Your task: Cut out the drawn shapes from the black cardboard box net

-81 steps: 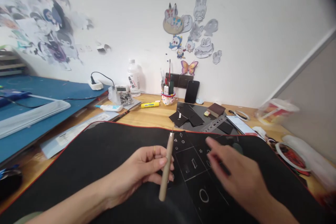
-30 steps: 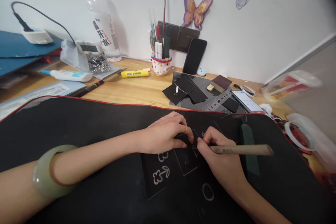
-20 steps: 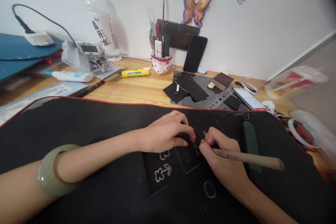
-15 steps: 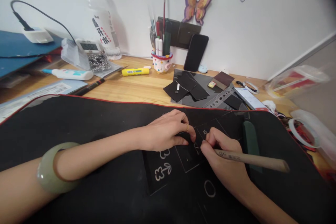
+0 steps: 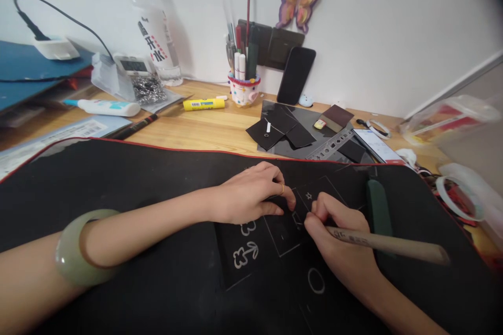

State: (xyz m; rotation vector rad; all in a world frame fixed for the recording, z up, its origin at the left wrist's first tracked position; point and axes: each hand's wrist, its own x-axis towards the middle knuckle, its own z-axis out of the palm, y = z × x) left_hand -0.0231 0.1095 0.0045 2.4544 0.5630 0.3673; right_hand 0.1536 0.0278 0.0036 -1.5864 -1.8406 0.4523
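My right hand (image 5: 340, 235) is closed round a beige marker pen (image 5: 393, 246), whose tip end is hidden behind the fingers over black paper (image 5: 288, 238) with pale outlines. Fingers apart, my left hand (image 5: 255, 193) presses its fingertips on the same paper, holding nothing; a ring and a green bangle (image 5: 73, 251) are on that arm. Between the hands shows a small pale outline. A drawn star (image 5: 308, 196) lies above it, a drawn flower (image 5: 245, 256) at lower left and a drawn circle (image 5: 316, 280) below.
A black mat (image 5: 157, 178) with a red edge lies under the paper. Right of my hand is a green box cutter (image 5: 378, 204). Behind are a pen cup (image 5: 244, 89), a yellow glue stick (image 5: 204, 104), a stencil ruler (image 5: 330, 145), a phone (image 5: 296, 76) and a water bottle (image 5: 159, 36).
My right hand has shifted slightly right, away from the left, with the marker pen still in it. More of the small outline shows between them. The camera view has moved slightly.
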